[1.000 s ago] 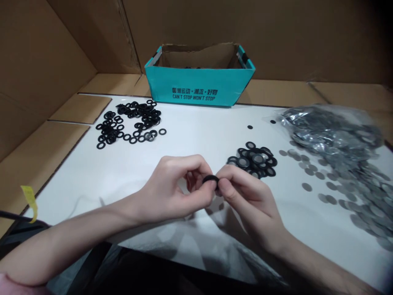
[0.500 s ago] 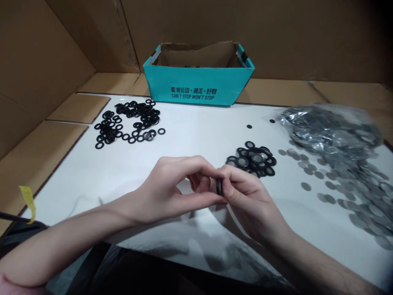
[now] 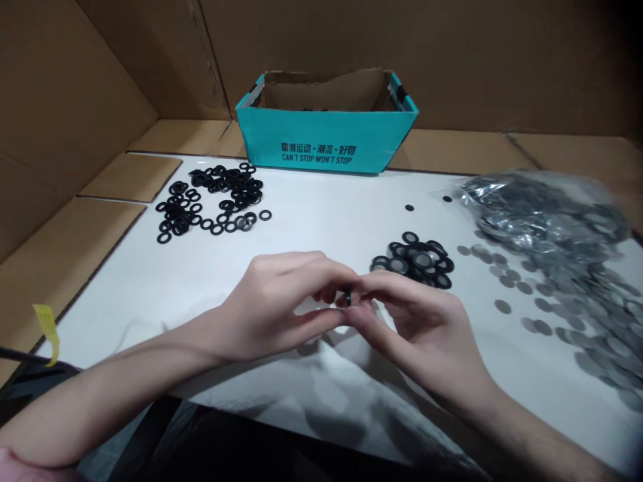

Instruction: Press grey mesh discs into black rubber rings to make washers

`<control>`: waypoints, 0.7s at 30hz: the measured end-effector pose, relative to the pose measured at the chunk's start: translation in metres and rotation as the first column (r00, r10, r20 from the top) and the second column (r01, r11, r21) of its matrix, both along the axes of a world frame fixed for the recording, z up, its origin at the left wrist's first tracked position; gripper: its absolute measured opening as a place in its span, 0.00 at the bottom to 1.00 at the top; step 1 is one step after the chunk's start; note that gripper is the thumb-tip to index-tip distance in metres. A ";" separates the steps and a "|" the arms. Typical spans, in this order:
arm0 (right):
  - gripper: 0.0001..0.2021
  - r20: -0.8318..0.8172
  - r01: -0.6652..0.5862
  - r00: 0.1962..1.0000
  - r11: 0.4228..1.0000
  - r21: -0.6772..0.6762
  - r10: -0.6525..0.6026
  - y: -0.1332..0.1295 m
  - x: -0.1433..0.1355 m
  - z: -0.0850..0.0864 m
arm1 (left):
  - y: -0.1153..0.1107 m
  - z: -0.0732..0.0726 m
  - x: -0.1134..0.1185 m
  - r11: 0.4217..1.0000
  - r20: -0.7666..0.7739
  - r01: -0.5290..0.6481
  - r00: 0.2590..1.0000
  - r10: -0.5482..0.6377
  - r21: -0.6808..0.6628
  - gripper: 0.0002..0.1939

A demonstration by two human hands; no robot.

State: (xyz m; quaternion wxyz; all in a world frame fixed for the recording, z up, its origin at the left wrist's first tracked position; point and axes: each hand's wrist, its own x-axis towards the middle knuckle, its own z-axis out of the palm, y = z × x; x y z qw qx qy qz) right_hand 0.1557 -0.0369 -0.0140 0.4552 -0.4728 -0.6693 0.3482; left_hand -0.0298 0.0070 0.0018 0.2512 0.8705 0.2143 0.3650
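Note:
My left hand (image 3: 281,308) and my right hand (image 3: 426,328) meet fingertip to fingertip above the white table. Between them a small black ring (image 3: 348,297) is pinched, seen edge-on and partly covered by the fingers. Whether a disc sits inside the ring is hidden. Just behind my right hand lies a pile of black rings with grey discs in them (image 3: 422,260). Loose black rings (image 3: 244,194) are spread on the table at the back left. Many thin grey discs (image 3: 573,321) lie scattered on the right.
A teal cardboard box (image 3: 326,137) stands at the back middle. At the back right, a clear plastic bag (image 3: 542,211) holds grey discs. Brown cardboard walls (image 3: 442,67) rise behind. Yellow tape (image 3: 47,333) hangs on a dark cable at the left.
My right hand has turned and its fingers now reach farther left around the ring. The ring has shifted slightly left and up, and my left hand has moved slightly left.

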 end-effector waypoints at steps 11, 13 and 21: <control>0.05 -0.201 -0.020 0.980 0.998 -0.067 0.006 0.001 0.001 -0.008 | -0.001 -0.004 0.001 0.997 -0.009 0.001 1.000 0.000 0.075 0.06; 0.06 -0.329 -0.051 0.944 0.993 -0.109 0.012 0.001 0.003 -0.013 | 0.001 -0.003 0.000 0.994 -0.004 -0.019 1.000 0.020 0.104 0.11; 0.08 -0.493 -0.258 0.865 0.925 -0.278 0.093 0.005 0.006 -0.009 | 0.005 -0.001 -0.001 0.959 0.021 -0.100 0.995 0.098 0.263 0.11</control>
